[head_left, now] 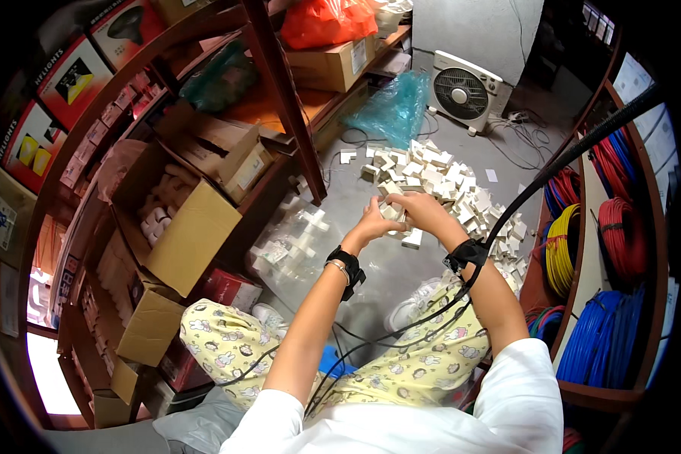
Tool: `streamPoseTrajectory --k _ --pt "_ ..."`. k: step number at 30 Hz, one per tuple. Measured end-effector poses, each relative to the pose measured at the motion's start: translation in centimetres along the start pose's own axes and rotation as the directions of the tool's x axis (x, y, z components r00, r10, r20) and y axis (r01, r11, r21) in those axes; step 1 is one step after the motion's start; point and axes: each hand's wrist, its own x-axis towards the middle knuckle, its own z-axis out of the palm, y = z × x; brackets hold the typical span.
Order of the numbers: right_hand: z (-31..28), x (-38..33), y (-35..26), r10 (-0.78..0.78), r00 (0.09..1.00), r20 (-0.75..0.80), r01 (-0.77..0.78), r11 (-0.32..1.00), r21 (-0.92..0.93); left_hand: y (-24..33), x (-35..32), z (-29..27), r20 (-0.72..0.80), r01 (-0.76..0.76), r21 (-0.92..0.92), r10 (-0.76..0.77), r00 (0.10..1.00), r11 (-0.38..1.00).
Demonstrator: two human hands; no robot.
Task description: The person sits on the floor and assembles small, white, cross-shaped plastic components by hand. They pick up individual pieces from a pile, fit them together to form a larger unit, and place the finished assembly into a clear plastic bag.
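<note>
My left hand [371, 226] and my right hand [427, 213] meet in front of me, their fingers closed around a small white plastic fitting [393, 212]. The fingers partly cover it, so its full shape is hidden. Just beyond and to the right spreads a heap of white plastic fittings [461, 187], several of them L-shaped, lying loose on the floor. Left of my left hand lies a clear plastic bag [268, 261] with white fittings [308, 227] in and on it.
A box fan [461, 94] stands by the far wall, near a teal plastic bag [401, 108]. Shelves with open cardboard boxes [193, 234] line the left. Coiled wires [602, 333] fill the right rack. A black cable [537, 181] crosses the view beside my right forearm.
</note>
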Motion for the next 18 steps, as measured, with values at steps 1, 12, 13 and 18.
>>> streamPoseTrajectory --k 1,12,13,18 --pt "0.1 -0.2 0.1 0.009 1.0 0.021 -0.009 1.0 0.005 -0.7 0.4 0.4 0.011 0.017 0.026 -0.017 1.0 1.0" --pt "0.2 -1.7 2.6 0.189 0.96 0.207 -0.206 0.976 0.066 -2.9 2.0 4.0 -0.015 -0.104 0.045 0.105 0.994 0.994" --pt "0.1 -1.7 2.6 0.166 0.967 0.196 -0.182 0.981 0.069 -3.1 2.2 4.0 -0.006 -0.111 0.042 0.112 0.994 0.993" --pt "-0.9 -2.0 2.6 0.321 0.926 0.197 -0.316 0.947 -0.058 -3.0 2.1 3.9 0.037 -0.068 -0.026 0.069 0.997 0.997"
